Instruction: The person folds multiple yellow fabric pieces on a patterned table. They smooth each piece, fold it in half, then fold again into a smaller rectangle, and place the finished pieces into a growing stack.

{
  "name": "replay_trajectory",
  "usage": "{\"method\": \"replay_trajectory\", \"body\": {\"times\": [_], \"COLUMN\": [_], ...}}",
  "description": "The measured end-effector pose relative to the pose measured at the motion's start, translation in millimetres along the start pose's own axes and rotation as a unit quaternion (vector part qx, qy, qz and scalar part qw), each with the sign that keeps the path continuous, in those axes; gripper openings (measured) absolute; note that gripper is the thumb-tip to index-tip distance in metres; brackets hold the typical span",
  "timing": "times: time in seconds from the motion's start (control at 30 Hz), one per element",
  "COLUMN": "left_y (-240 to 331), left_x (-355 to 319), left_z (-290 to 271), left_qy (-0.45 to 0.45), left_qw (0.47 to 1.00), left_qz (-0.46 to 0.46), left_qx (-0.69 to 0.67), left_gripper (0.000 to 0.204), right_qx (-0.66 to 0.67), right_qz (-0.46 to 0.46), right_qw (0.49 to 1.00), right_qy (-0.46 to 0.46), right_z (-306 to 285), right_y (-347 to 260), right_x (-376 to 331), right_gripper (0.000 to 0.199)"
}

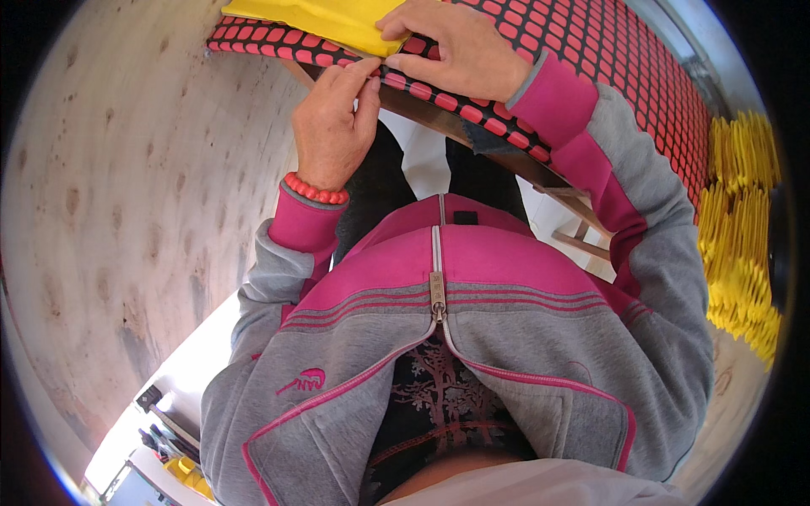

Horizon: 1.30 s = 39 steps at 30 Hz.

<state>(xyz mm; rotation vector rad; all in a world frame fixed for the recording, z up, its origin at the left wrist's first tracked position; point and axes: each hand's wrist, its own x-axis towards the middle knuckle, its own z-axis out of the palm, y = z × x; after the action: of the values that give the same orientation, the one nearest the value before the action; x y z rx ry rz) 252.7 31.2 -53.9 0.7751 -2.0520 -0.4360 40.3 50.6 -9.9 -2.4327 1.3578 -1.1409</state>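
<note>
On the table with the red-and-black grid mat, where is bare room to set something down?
The red-and-black grid mat lies bare to the right of the right hand, out toward the stack of yellow pieces past its right edge. It is crowded at the near left corner: the yellow fabric sheet lies there, the right hand presses it, and the left hand pinches the mat's edge.

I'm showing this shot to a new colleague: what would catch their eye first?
Most likely the red and black grid mat across the top, with a yellow sheet lying on it. Both hands work at its near edge: the left hand, with a red bead bracelet at the wrist, pinches the edge, and the right hand presses the sheet. A yellow stack sits far right.
</note>
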Motion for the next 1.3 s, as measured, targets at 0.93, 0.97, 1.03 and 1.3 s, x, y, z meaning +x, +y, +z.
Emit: {"method": "replay_trajectory", "body": {"times": [0.93,0.97,1.03,1.3], "left_y": [-12.9,-13.1,-13.1,-9.5], "left_x": [-1.8,-1.2,0.0,5.0], "left_z": [-1.9,-2.3,-3.7,-6.0], "left_qy": [-0.070,-0.063,-0.069,-0.038], "left_qw": [0.995,0.996,0.996,0.998], "left_qz": [-0.073,-0.059,-0.054,-0.039], "left_qx": [-0.020,-0.010,0.008,0.042], "left_gripper": [0.053,0.053,0.053,0.045], "right_qx": [0.037,0.006,0.022,-0.061], "right_qz": [0.123,0.139,0.128,0.064], "right_qw": [0.983,0.984,0.986,0.996], "right_qy": [0.129,0.110,0.103,0.033], "right_z": [18.7,17.4,16.5,17.1], "right_y": [25.4,24.5,21.5,14.9], "right_x": [13.7,13.4,13.5,13.8], "right_gripper": [0.027,0.027,0.028,0.040]}}
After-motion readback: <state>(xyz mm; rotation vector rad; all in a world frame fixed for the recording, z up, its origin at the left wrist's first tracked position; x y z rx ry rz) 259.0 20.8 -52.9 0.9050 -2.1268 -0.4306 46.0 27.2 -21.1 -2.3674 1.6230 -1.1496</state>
